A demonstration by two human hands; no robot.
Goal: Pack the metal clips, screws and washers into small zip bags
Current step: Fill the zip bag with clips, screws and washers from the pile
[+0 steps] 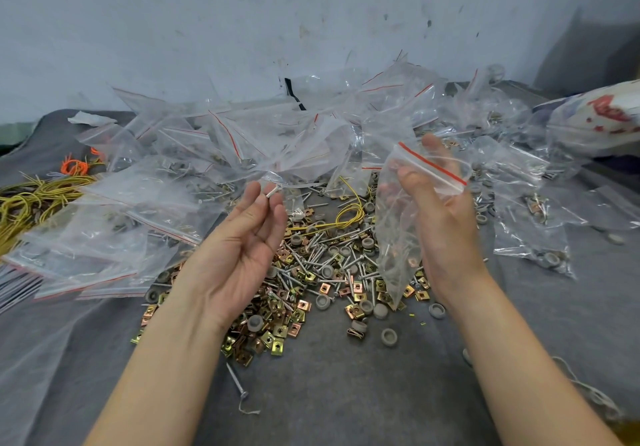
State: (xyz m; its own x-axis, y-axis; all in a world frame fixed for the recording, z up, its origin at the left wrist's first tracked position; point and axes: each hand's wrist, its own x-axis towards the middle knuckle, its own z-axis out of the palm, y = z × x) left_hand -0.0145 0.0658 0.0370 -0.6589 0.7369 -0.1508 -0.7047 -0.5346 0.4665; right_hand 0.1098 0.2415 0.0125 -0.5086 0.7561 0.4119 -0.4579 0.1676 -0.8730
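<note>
Hardware lies heaped in the middle of a grey cloth (346,393): brass-coloured metal clips (277,334), long screws (311,258) and round grey washers (388,336), all mixed together. Both hands are raised above the heap, palms turned up.

The left hand (239,237) pinches a small white piece (272,192) at its fingertips (too small to tell what it is); the other fingers are loosely curled. The right hand (446,223) grips a zip bag (398,230) near its red-striped mouth, thumb in front and fingers behind the clear plastic. The bag hangs down beside the wrist over the right part of the heap, with a few parts showing in its lower end.

Behind the heap, against a scuffed pale wall (242,12), a broad drift of filled bags (207,154) spreads from left to right. Yellow wires (31,203) lie bundled at the far left, with orange bands (76,166) just behind them. A printed sack (602,116) sits at the far right edge. One lone screw (237,379) lies apart from the heap, on the near side, between the forearms.
</note>
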